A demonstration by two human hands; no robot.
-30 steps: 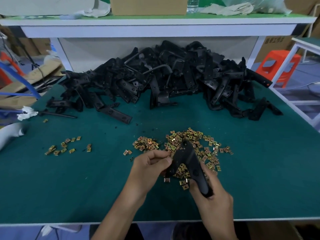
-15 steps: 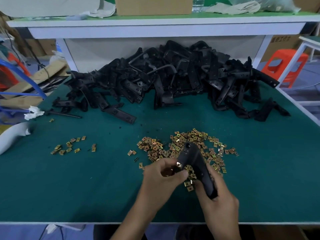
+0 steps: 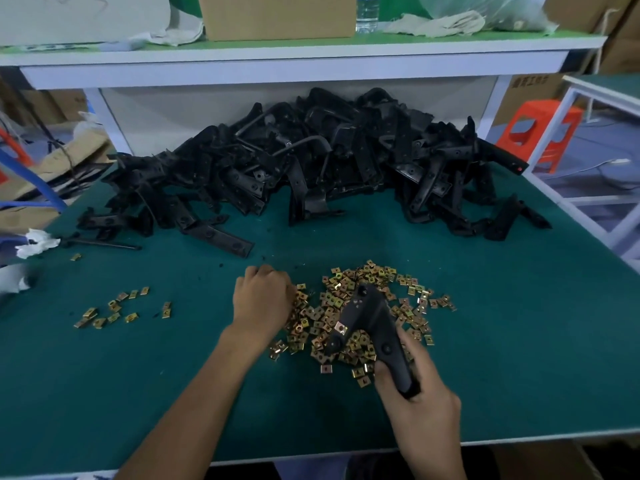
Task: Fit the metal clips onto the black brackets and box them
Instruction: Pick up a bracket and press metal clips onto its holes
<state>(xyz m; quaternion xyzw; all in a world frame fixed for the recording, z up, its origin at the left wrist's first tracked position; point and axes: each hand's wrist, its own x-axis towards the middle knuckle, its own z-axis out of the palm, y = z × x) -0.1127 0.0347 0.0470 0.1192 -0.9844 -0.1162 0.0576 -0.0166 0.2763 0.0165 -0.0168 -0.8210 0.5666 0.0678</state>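
on the green table (image 3: 485, 358) lies a wide pile of gold metal clips (image 3: 332, 301). the right hand (image 3: 422, 407) is just on the near side of that pile. its fingers are wrapped tight round the low end of one black bracket (image 3: 370, 317), and the bracket's top end sticks up over the middle of the pile. one fitted clip (image 3: 341, 328) already sits on the bracket's short left arm. the left hand (image 3: 261, 299) is at the left edge of the pile, knuckles up, fingers curled down into the clips. i cannot tell if it has pinched one, since the fingertips are hidden. the two hands are apart.

far behind the pile is a big heap of black brackets (image 3: 311, 168). off to the left of the pile is a small bunch of loose clips (image 3: 114, 310). above and behind the pile, on a shelf (image 3: 294, 53), stands a cardboard box (image 3: 277, 15); i cannot tell if it is the one for packing.

what could go wrong? the clips are small and lie on top of each other, so the left hand could grab two at once, or none. a clip pushed on crooked could pop off. if the right hand tips the bracket, it could knock clips about, and some could slide off the table.
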